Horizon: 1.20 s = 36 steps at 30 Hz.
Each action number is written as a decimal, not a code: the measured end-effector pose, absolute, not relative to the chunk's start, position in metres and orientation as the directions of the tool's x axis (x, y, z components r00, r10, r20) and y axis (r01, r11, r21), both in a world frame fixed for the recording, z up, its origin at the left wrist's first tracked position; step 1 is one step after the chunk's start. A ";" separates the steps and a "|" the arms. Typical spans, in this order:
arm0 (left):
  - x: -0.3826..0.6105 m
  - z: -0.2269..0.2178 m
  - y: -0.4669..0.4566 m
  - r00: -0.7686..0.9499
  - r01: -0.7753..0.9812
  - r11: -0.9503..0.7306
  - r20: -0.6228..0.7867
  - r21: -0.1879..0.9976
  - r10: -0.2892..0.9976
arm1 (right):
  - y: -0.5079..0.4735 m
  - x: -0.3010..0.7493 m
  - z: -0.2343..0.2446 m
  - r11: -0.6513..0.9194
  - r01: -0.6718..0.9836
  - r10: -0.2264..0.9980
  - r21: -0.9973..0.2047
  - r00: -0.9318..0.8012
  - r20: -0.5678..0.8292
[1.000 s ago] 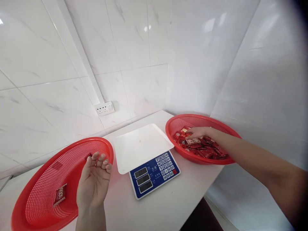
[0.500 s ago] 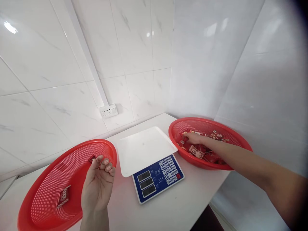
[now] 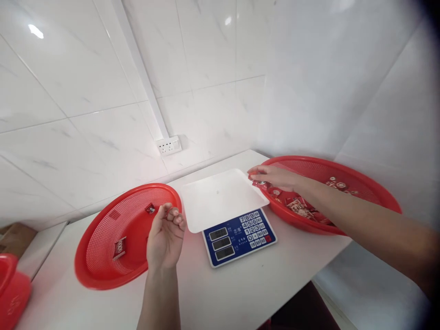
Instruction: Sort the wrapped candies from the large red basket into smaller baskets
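My right hand (image 3: 275, 177) hovers over the left rim of the right red basket (image 3: 371, 183), right beside the corner of the scale's white tray (image 3: 220, 197). Its fingers pinch a small red packet (image 3: 258, 183). Several more red packets (image 3: 304, 207) lie in that basket. My left hand (image 3: 167, 233) is held palm up with loosely curled fingers and nothing in it, above the right edge of the left red basket (image 3: 99, 270). Two red packets (image 3: 119, 247) lie in that left basket.
The scale's blue keypad panel (image 3: 239, 236) faces me between the baskets. A wall socket (image 3: 169, 145) sits on the tiled wall behind. Another red container (image 3: 10, 286) shows at the lower left. The white counter (image 3: 240, 293) drops off at the front right.
My right hand rose from the pile in the right basket and moved left to the rim by the scale tray, now pinching a packet. My left hand stayed palm up.
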<state>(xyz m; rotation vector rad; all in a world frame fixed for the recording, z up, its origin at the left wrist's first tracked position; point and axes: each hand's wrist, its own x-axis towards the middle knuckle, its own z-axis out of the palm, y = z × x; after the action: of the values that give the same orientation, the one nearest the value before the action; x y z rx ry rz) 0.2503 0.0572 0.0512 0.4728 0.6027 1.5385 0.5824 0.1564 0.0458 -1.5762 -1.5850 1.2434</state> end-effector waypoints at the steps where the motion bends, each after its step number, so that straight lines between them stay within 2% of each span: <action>1: 0.250 0.051 0.056 -0.055 -0.777 -0.005 -0.060 0.629 0.997 | 0.156 0.567 0.046 -0.132 0.428 0.955 -0.894 -0.186 -0.230; 6: 0.248 0.055 0.051 -0.061 -0.792 -0.012 -0.060 0.610 0.996 | 0.159 0.507 0.039 -0.122 0.391 0.896 -0.912 -0.353 -0.271; 11: 0.245 0.055 0.051 -0.057 -0.799 -0.023 -0.037 0.600 0.998 | 0.164 0.498 0.035 -0.005 0.457 0.922 -0.889 -0.342 -0.181; 15: 0.244 0.052 0.052 -0.065 -0.797 -0.035 -0.027 0.603 0.998 | 0.161 0.507 0.029 0.090 0.582 0.907 -0.808 -0.382 -0.175; 18: 0.244 0.052 0.052 -0.067 -0.794 -0.032 -0.036 0.607 0.997 | 0.156 0.515 0.023 0.231 0.691 0.896 -0.685 -0.425 -0.127; 21: 0.245 0.052 0.052 -0.066 -0.791 -0.027 -0.041 0.611 0.997 | 0.155 0.535 0.024 0.285 0.769 0.930 -0.572 -0.367 -0.029; 25: 0.245 0.054 0.053 -0.102 -0.776 -0.054 -0.040 0.629 0.994 | 0.161 0.596 0.034 0.182 0.836 0.982 -0.519 -0.180 0.055; 26: 0.245 0.054 0.054 -0.107 -0.775 -0.054 -0.046 0.630 0.993 | 0.161 0.615 0.036 0.153 0.844 0.986 -0.514 -0.163 0.027; 28: 0.246 0.055 0.055 -0.113 -0.777 -0.048 -0.064 0.627 0.992 | 0.154 0.651 0.034 0.098 0.874 0.977 -0.476 -0.176 -0.123; 30: 0.246 0.055 0.056 -0.116 -0.780 -0.039 -0.083 0.625 0.990 | 0.141 0.678 0.024 0.036 0.922 0.925 -0.385 -0.177 -0.336; 32: 0.247 0.055 0.056 -0.123 -0.780 -0.038 -0.094 0.625 0.988 | 0.125 0.692 0.006 -0.027 0.965 0.883 -0.262 -0.100 -0.459; 34: 0.248 0.055 0.056 -0.120 -0.777 -0.031 -0.100 0.629 0.988 | 0.112 0.694 -0.012 -0.067 0.980 0.897 -0.190 -0.024 -0.441; 36: 0.249 0.055 0.055 -0.114 -0.771 -0.022 -0.104 0.637 0.988 | 0.107 0.692 -0.024 -0.071 0.980 0.927 -0.188 -0.005 -0.375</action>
<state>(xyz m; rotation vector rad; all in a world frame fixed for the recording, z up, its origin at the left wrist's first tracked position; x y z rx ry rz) 0.2486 0.0548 0.0554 0.4325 0.6537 1.5734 0.6921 0.1074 -0.0244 -2.3022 -2.2235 0.6719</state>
